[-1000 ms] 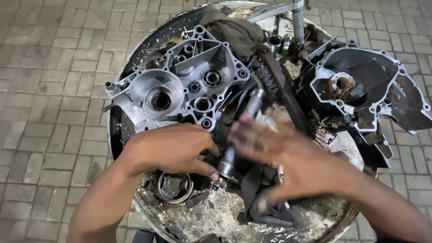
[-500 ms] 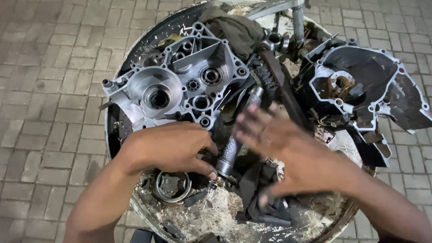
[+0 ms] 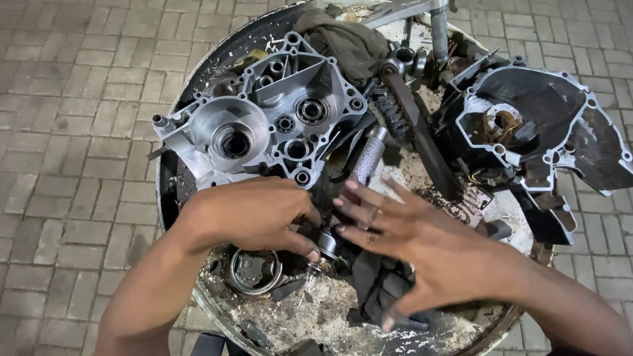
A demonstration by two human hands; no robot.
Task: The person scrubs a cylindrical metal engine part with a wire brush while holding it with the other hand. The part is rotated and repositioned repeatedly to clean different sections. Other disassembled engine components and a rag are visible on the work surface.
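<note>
A round metal tray (image 3: 173,191) is sitting on brick paving, carrying a silver engine crankcase half (image 3: 264,125) and a dark engine cover (image 3: 547,125). The right hand (image 3: 422,244) is hovering with fingers spread, holding nothing. The left hand (image 3: 250,214) is pinching a knurled-handled tool (image 3: 366,161) at its lower end.

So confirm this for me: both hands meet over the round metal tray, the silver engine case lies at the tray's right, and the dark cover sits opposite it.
One thing is off. In the head view the silver engine case lies at the left of the round metal tray, not the right; the dark cover is the one on the right. The left hand and right hand do meet over the tray.
</note>
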